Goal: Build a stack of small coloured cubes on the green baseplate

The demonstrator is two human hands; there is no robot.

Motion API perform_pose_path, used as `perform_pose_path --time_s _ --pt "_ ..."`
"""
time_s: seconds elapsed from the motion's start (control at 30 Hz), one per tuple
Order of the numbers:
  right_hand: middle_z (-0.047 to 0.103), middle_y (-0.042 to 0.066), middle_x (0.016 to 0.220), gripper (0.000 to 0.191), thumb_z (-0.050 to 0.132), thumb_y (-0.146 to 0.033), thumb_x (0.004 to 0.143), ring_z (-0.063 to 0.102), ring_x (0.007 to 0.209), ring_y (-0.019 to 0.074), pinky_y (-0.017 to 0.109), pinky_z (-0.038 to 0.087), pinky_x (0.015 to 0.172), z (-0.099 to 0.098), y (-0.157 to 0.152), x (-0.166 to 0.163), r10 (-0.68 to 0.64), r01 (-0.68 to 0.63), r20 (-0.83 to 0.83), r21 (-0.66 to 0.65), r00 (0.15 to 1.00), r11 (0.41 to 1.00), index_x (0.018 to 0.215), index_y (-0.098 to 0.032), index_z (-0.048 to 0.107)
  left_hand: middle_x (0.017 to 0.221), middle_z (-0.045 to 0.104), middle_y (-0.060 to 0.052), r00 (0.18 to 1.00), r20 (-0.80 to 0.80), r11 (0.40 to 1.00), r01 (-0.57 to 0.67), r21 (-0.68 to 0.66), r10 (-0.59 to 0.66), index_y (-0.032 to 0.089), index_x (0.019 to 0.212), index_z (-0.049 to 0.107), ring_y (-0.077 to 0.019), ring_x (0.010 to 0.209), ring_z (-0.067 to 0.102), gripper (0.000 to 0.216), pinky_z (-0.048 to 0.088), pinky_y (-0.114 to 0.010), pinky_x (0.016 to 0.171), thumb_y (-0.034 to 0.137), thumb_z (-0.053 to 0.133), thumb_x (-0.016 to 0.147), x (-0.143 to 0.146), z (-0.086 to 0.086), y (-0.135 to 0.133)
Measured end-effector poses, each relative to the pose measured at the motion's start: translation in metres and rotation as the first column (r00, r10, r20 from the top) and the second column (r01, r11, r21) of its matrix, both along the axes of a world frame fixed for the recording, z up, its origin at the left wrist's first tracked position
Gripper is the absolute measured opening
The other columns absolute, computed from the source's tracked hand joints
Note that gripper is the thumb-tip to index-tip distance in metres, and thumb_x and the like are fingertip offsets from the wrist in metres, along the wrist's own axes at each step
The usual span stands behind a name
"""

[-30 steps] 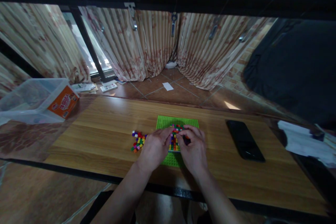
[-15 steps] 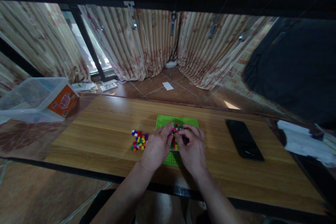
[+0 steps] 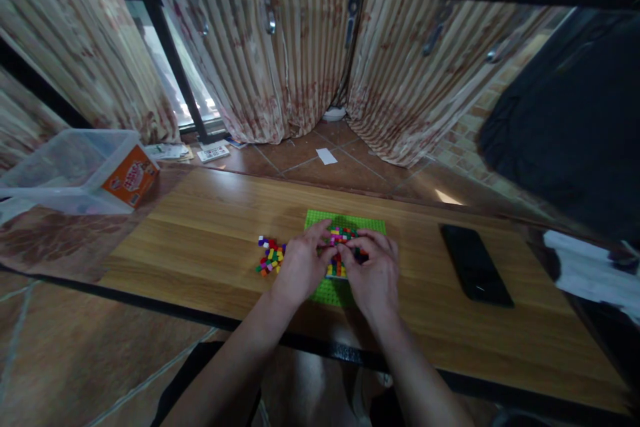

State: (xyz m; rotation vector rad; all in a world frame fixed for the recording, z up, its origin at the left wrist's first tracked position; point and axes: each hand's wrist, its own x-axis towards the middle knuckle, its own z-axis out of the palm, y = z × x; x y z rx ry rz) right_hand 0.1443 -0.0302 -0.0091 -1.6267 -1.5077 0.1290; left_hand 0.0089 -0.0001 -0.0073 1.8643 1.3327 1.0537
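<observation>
While poised over the green baseplate (image 3: 331,295), holds left hand (image 3: 301,263) and right hand (image 3: 375,268) close together, with bent fingers, above assembled bricks (image 3: 341,234) on that plate; cannot tell whether grasping any piece. Has loose bricks (image 3: 271,257) beside left hand, on the wooden table (image 3: 200,233).

Multicoloured bricks (image 3: 340,235) sit on a green baseplate (image 3: 332,293).

Tight here: loose bricks (image 3: 271,256) crowd your left hand (image 3: 301,263) on its outer side, your right hand (image 3: 374,271) blocks the inner. Rightward you've a lane of bare tabletop (image 3: 423,260) up to the black phone (image 3: 476,265); left of the bricks, it's wide open.
</observation>
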Motion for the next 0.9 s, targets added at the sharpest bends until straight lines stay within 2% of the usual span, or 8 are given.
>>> perform_pose_path --time_s 0.1,0.23,0.57,0.9 --pt "0.066 0.009 0.101 0.014 0.067 -0.031 0.08 0.054 0.101 0.0275 0.043 0.042 0.09 0.0018 0.0009 0.0005 -0.012 0.012 -0.016 -0.029 1.0 1.0 0.072 -0.021 0.07 0.095 0.072 -0.003 0.996 0.087 0.998 0.012 -0.055 -0.008 0.019 0.123 0.058 -0.0139 0.078 0.07 0.048 0.058 -0.027 0.075 0.009 0.069 0.078 0.0004 -0.0002 0.002" --pt "0.065 0.009 0.099 0.015 0.067 -0.032 0.078 0.054 0.101 0.028 0.043 0.041 0.091 0.003 0.003 0.0015 -0.014 0.012 -0.041 -0.04 0.999 0.999 0.069 -0.021 0.071 0.089 0.071 -0.001 0.994 0.111 0.994 0.034 -0.104 -0.022 0.019 0.126 0.057 -0.0134 0.079 0.068 0.051 0.056 -0.026 0.076 0.009 0.069 0.077 0.0 -0.0002 0.004" --pt "0.063 0.009 0.1 0.016 0.065 -0.035 0.077 0.055 0.102 0.0283 0.044 0.041 0.088 0.0045 0.0038 0.0043 -0.005 0.001 -0.054 -0.086 0.999 0.996 0.069 -0.022 0.071 0.085 0.066 0.0 0.98 0.198 0.978 0.072 -0.195 -0.032 0.013 0.123 0.057 -0.01 0.068 0.062 0.051 0.051 -0.022 0.066 0.012 0.072 0.075 0.0013 0.0003 0.0077" --pt "0.063 0.008 0.097 0.022 0.064 -0.04 0.081 0.055 0.098 0.0274 0.046 0.04 0.089 -0.0007 0.0039 0.007 0.028 -0.028 -0.023 -0.012 0.999 1.0 0.068 -0.023 0.069 0.089 0.07 -0.003 0.992 0.123 0.983 0.044 -0.177 -0.022 0.016 0.123 0.06 -0.0123 0.07 0.064 0.048 0.053 -0.024 0.067 0.017 0.07 0.076 0.0024 0.0004 0.0031"
